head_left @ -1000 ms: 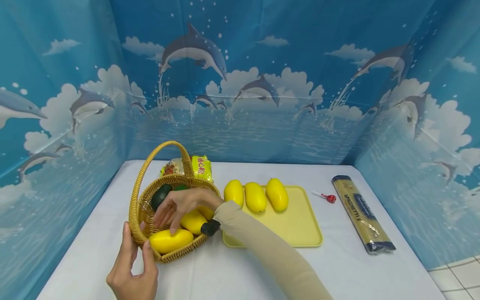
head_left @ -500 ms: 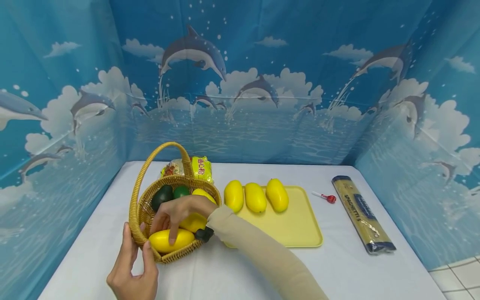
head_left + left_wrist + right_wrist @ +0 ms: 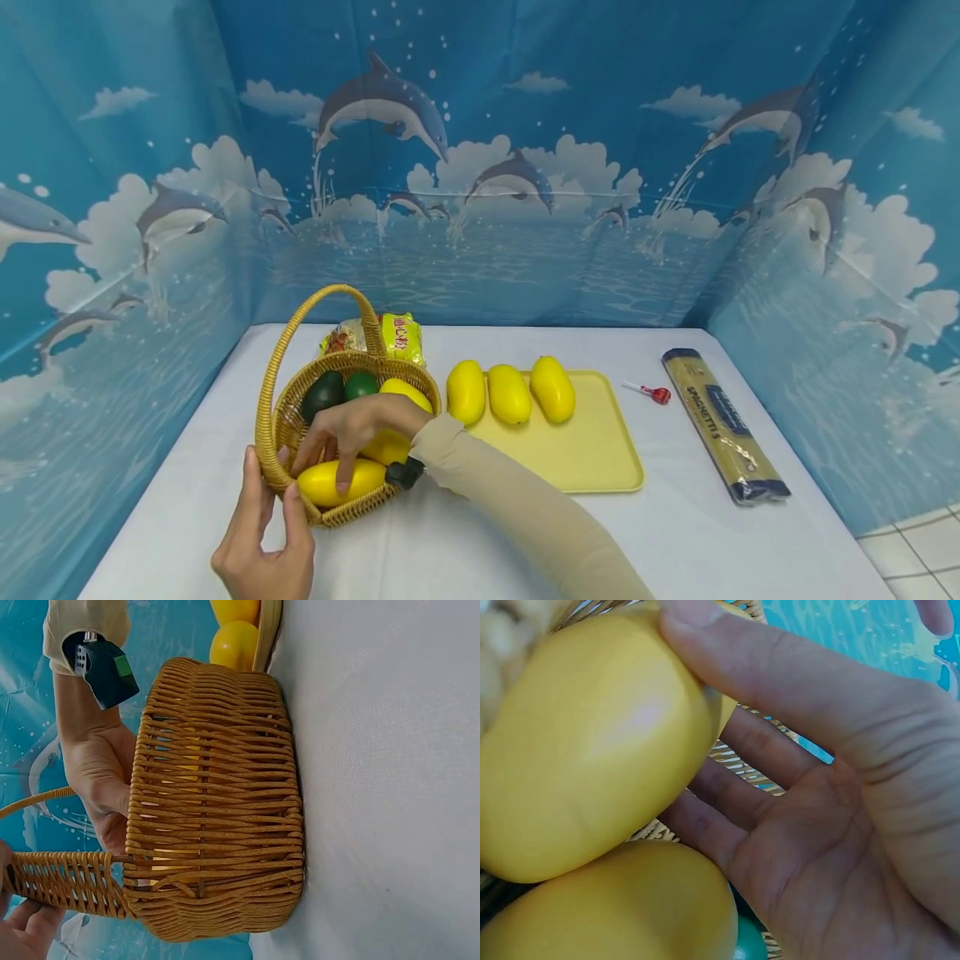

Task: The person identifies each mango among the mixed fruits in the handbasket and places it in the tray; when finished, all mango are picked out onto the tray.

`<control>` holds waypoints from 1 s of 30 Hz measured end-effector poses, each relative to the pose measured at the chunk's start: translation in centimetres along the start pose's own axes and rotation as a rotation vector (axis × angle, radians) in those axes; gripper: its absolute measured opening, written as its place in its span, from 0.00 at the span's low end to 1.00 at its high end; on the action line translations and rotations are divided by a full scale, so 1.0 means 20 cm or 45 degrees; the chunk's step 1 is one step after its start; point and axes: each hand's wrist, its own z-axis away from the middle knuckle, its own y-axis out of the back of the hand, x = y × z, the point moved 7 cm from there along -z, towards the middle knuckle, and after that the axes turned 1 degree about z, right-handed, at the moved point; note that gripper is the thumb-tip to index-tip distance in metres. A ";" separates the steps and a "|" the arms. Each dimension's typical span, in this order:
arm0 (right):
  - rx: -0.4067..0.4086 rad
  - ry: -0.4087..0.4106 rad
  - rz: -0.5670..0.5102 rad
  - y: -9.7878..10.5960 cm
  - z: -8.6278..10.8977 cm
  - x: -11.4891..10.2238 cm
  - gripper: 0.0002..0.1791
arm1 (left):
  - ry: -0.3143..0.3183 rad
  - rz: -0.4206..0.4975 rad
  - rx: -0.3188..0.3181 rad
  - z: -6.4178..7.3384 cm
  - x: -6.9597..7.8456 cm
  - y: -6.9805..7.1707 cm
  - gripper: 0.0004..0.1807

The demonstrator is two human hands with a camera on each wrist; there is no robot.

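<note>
My left hand [image 3: 264, 546] pinches the foot of the handle of a wicker basket [image 3: 371, 502] at the left of the table; its fingertips show beside the handle in the left wrist view. Inside the basket, my right hand [image 3: 360, 427] grips the nearest yellow mango [image 3: 592, 742], thumb on the near side and fingers reaching round behind. Another mango [image 3: 622, 907] lies right beside it, partly under the hand in the head view. Farther back in the basket are one more mango [image 3: 405, 390], a dark green avocado [image 3: 322, 397] and a smaller green fruit [image 3: 362, 384].
Right of the basket, three mangoes [image 3: 509, 394] lie along the far left of a yellow tray [image 3: 592, 467]. A lollipop [image 3: 658, 395] and a spaghetti pack [image 3: 723, 425] lie farther right. Behind the basket sits a yellow food packet [image 3: 402, 337]. A dolphin-print curtain [image 3: 510, 267] encloses the table.
My right hand has lowered and shifted slightly left, and its thumb and fingers have closed on the near mango. My left hand stays at the basket handle.
</note>
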 end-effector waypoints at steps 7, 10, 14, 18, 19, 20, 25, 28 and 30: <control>0.033 0.132 -0.011 0.04 0.06 -0.06 0.40 | 0.076 -0.056 -0.052 0.00 -0.02 0.00 0.47; 0.083 0.254 -0.068 0.08 0.11 -0.10 0.39 | 0.115 -0.066 -0.052 0.00 -0.01 0.01 0.46; 0.177 0.335 -0.104 0.13 0.19 -0.11 0.38 | 0.115 -0.062 -0.090 0.01 0.00 0.01 0.46; 0.291 0.373 -0.149 0.17 0.29 -0.11 0.38 | 0.034 0.020 -0.051 0.01 -0.01 0.01 0.49; 0.321 0.384 -0.155 0.18 0.32 -0.11 0.38 | 0.007 0.042 -0.037 0.01 -0.01 0.00 0.49; 0.354 0.392 -0.159 0.19 0.35 -0.11 0.39 | -0.006 0.059 -0.022 0.01 -0.02 0.00 0.49; 0.519 0.360 -0.129 0.22 0.48 -0.07 0.38 | -0.031 0.091 -0.014 0.01 -0.02 0.00 0.49; 0.623 0.336 -0.127 0.24 0.57 -0.05 0.38 | -0.040 0.109 -0.011 0.01 -0.01 0.00 0.48; 0.688 0.316 -0.132 0.25 0.63 -0.03 0.38 | -0.042 0.112 -0.011 0.01 -0.01 0.01 0.48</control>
